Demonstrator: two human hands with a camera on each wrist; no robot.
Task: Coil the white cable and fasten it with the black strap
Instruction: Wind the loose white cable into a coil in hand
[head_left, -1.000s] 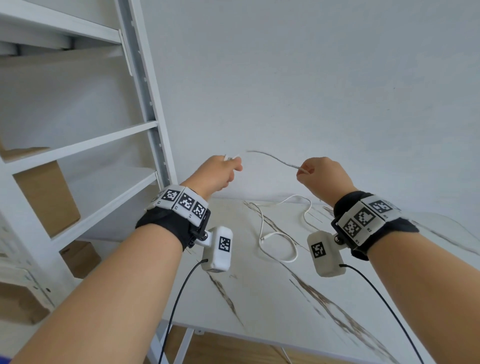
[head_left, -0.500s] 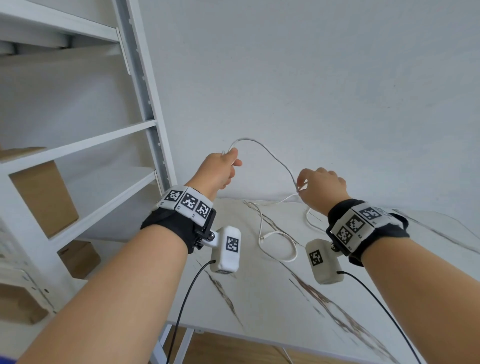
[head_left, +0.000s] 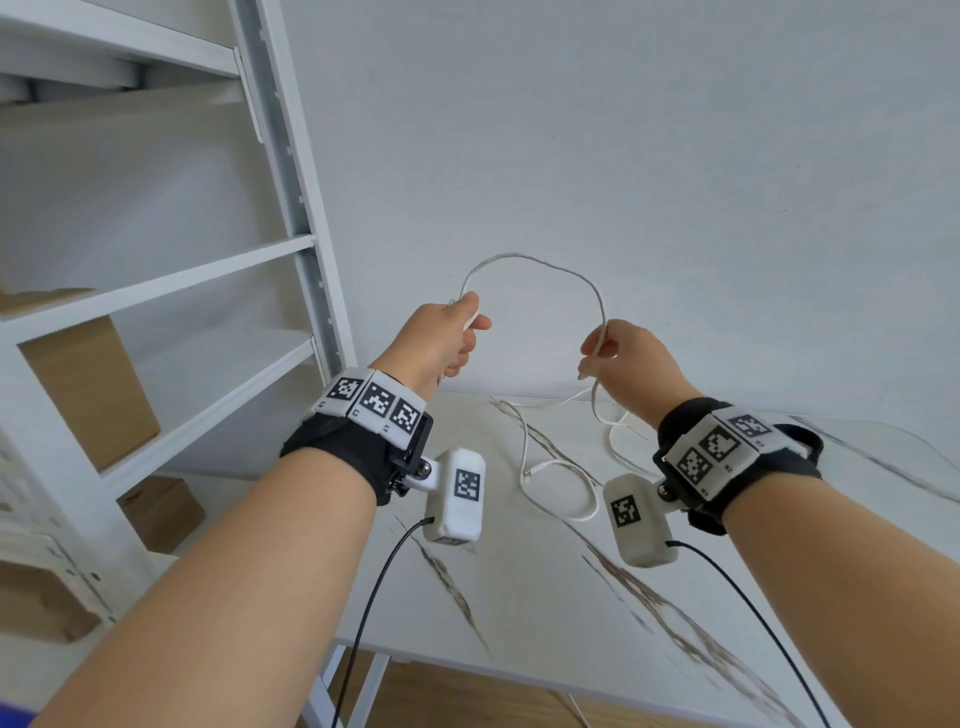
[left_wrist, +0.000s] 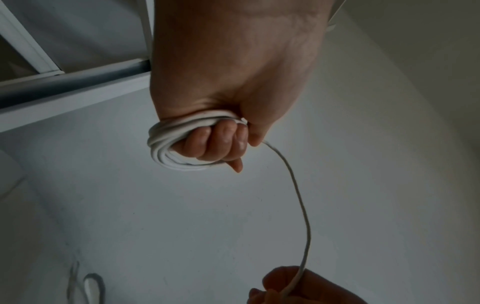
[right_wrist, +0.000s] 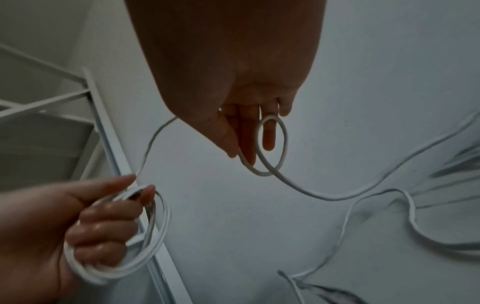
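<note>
Above the marble table (head_left: 545, 597), in front of the wall: left hand (head_left: 441, 338) gripping several finished turns of the white cable (head_left: 530, 260), fingers curled through the bundle; right hand (head_left: 631, 358) pinching the free run a short way along, between thumb and fingertips. Between the two, arching up and over as one open loop, long axis running left to right across the body. Below the right hand, trailing down to slack lying on the table, connector end there too. Probably bringing the right hand's section leftward to the left fist, the nearer holder, as the next turn. Black strap not showing anywhere.
</note>
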